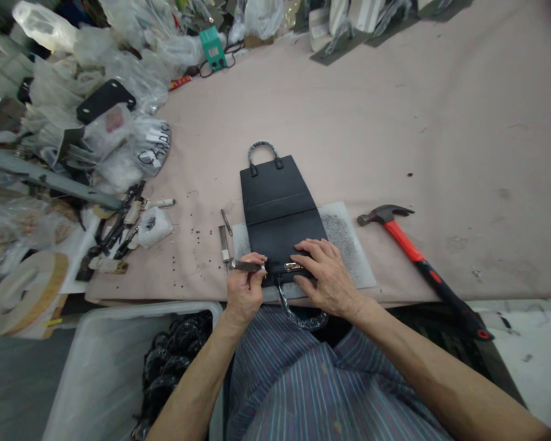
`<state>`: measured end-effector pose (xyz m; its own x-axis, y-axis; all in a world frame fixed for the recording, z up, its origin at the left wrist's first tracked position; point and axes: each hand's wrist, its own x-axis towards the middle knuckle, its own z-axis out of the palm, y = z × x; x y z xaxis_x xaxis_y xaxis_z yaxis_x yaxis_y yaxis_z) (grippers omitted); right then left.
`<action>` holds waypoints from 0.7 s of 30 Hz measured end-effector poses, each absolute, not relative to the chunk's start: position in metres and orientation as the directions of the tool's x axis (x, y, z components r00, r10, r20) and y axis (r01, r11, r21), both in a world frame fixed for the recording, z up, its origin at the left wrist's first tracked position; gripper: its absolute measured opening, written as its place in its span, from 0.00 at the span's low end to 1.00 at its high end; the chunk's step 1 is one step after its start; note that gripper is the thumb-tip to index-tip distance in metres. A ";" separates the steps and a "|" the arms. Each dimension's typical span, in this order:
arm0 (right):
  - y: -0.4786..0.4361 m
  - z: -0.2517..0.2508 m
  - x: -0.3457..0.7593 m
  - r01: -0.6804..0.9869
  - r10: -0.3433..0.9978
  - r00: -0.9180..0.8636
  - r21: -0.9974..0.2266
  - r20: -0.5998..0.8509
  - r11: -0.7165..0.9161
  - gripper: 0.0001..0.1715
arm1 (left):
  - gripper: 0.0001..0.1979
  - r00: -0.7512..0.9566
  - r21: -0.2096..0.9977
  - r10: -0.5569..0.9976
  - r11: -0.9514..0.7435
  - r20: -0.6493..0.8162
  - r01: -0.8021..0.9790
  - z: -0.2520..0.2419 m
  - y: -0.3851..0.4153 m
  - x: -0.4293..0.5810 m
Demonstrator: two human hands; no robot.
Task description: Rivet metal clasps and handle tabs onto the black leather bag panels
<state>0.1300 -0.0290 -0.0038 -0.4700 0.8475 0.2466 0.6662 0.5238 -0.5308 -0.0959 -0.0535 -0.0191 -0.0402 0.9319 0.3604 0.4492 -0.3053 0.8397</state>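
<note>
A black bag panel point(280, 199) lies flat on a pale speckled board point(351, 245), with one wrapped handle point(262, 146) at its far end and another wrapped handle point(298, 318) hanging toward my lap. My left hand point(245, 294) is closed around a metal tool point(244, 265) at the panel's near left edge. On the near right part of the panel rests my right hand point(326, 275), fingers apart, its fingertips beside a small shiny metal clasp point(292, 266). Whether the fingertips press on the clasp is too small to tell.
A red and black hammer point(413, 254) lies to the right. Left of the board are a thin metal rod point(226, 222) and a flat metal tool point(223, 244). Plastic bags and tools crowd the left side. A white bin point(105, 355) with black wrapped items stands below the table edge.
</note>
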 end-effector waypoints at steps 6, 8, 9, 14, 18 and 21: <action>-0.049 0.018 0.106 0.626 0.775 -0.604 -0.490 0.187 0.606 0.20 | 0.04 -0.111 0.978 0.980 -0.152 0.168 0.141 -0.025 -0.048 -0.106; -0.057 0.018 0.097 0.637 0.772 -0.619 -0.483 0.144 0.601 0.19 | 0.06 -0.080 0.991 0.990 -0.112 0.118 0.078 -0.025 -0.045 -0.110; -0.060 0.017 0.094 0.650 0.780 -0.613 -0.480 0.127 0.589 0.19 | 0.06 -0.059 0.992 0.992 -0.104 0.108 0.068 -0.024 -0.043 -0.112; -0.063 0.009 0.087 0.694 0.804 -0.586 -0.447 0.105 0.564 0.19 | 0.07 0.036 0.997 0.997 -0.073 0.072 0.033 -0.018 -0.034 -0.120; -0.061 0.009 0.085 0.711 0.803 -0.590 -0.418 0.083 0.565 0.21 | 0.07 0.095 0.999 0.995 -0.044 0.040 0.033 -0.016 -0.027 -0.124; -0.061 0.010 0.082 0.722 0.806 -0.588 -0.409 0.061 0.558 0.21 | 0.06 0.120 0.998 0.992 -0.046 0.041 0.039 -0.017 -0.025 -0.127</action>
